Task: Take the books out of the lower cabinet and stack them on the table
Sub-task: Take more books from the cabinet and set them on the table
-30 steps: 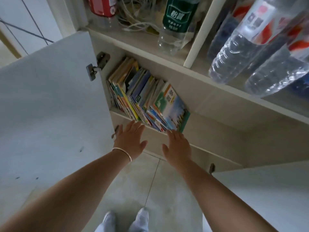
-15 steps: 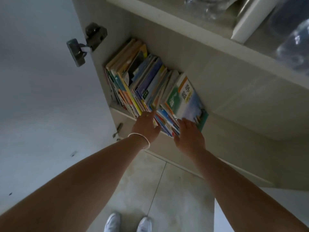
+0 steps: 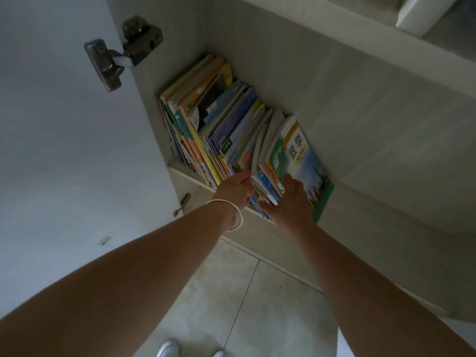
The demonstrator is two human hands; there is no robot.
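Observation:
A row of thin, colourful books (image 3: 226, 124) stands leaning in the lower cabinet compartment (image 3: 360, 119). The rightmost one is a green and blue textbook (image 3: 296, 161) with its cover facing out. My left hand (image 3: 235, 188), with a white bangle on the wrist, has its fingers pushed in between the books near the middle of the row. My right hand (image 3: 289, 202) lies on the lower part of the green textbook's cover, its thumb at the bottom edges of the neighbouring books. Together the hands bracket the right-hand group of books.
The white cabinet door (image 3: 64, 150) stands open on the left, with a metal hinge (image 3: 121, 60) near its top. A shelf edge (image 3: 386, 34) overhangs the compartment. Below lie pale floor tiles (image 3: 231, 305) and my white shoes (image 3: 170, 349).
Both hands have moved from the shelf's front edge onto the books: left fingers slid between them, right hand onto the green cover. The view has moved closer to the cabinet.

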